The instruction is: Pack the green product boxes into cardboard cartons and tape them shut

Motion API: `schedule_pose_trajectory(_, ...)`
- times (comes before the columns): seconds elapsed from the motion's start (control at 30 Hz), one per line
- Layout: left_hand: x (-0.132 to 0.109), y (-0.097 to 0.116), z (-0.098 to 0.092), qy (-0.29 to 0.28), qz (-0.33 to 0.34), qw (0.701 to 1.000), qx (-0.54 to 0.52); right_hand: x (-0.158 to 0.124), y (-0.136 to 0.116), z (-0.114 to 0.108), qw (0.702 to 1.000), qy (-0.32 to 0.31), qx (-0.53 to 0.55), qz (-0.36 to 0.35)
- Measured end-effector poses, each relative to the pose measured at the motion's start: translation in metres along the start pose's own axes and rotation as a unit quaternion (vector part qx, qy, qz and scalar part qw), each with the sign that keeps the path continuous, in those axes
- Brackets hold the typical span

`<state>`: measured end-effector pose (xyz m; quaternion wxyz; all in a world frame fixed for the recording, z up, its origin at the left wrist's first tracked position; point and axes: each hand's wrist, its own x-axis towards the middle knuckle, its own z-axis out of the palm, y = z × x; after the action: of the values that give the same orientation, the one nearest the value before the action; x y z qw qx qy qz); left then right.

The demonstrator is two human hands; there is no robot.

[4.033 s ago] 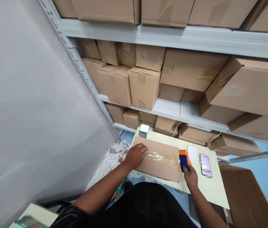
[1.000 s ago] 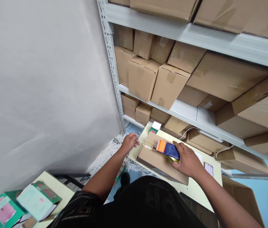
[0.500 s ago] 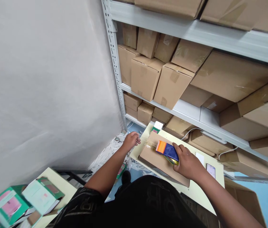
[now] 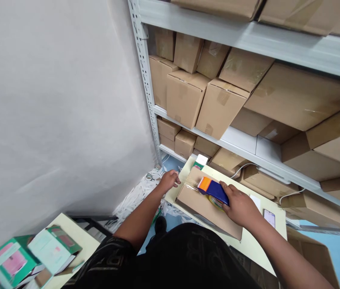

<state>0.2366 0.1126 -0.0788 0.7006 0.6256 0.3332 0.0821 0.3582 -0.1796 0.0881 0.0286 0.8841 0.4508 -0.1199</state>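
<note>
The right hand [image 4: 240, 205] is clamped around the blue-and-orange plastic tape dispenser [image 4: 218, 192], which extends toward ten o'clock from the grip, over the brown rectangular cardboard box [image 4: 199, 204]. At the box's ten o'clock, the left hand [image 4: 169, 180] curls; whether it pinches anything, I cannot tell.

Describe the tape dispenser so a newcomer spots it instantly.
In front of the shelving, on the pale table, lies a cardboard box. Over it, the right hand grips the tape dispenser: orange end, dark blue body, unlike the brown box.
</note>
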Motion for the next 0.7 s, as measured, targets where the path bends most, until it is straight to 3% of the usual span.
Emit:
schedule_pose_trajectory(0.13,0.006,-0.008,0.007,0.002,-0.002,1.000,-0.003,0.001,-0.002,0.007,0.999,0.014,-0.007,-0.037)
schedule_pose_trajectory(0.33,0.010,-0.022,0.035,0.004,0.005,0.998,0.055,0.003,0.000,0.014,0.999,0.037,0.001,-0.037)
schedule_pose_trajectory(0.47,0.003,-0.023,0.033,0.014,0.016,0.993,0.120,0.003,-0.004,0.017,0.998,0.048,0.009,-0.029)
schedule_pose_trajectory(0.6,-0.002,0.002,0.022,0.055,0.145,0.967,0.202,0.005,-0.010,0.015,0.999,0.046,0.005,-0.023)
schedule_pose_trajectory(0.7,-0.001,0.030,0.030,-0.003,0.243,0.943,0.226,0.008,-0.013,0.013,0.999,0.030,-0.009,-0.026)
